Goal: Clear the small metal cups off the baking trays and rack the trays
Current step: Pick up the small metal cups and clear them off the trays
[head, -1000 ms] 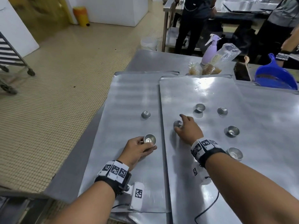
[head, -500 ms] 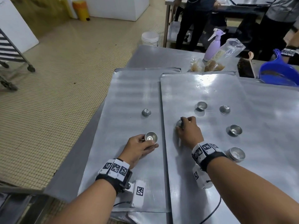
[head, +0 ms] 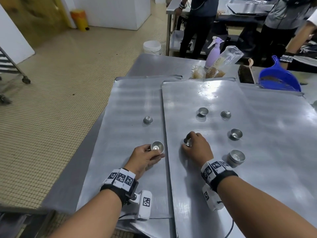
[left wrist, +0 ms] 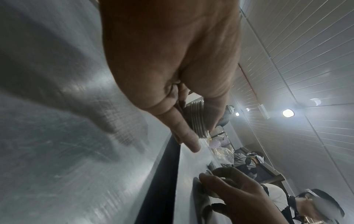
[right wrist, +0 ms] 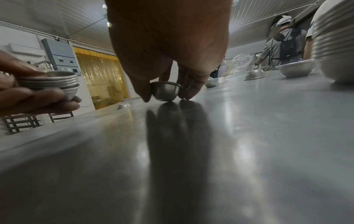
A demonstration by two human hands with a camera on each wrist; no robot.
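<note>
Right hand [head: 197,148] is pinching a small metal cup [right wrist: 165,91] (upright, base touching) on the right baking tray [head: 257,177]; left hand [head: 144,158] is gripping a nested cup stack [head: 157,147] above the left tray [head: 123,134].

commercial bakery kitchen: steel worktable [head: 154,64] w/ baking trays [head: 130,103], wheeled tray rack [head: 10,66], tiled floor [head: 51,100].
</note>
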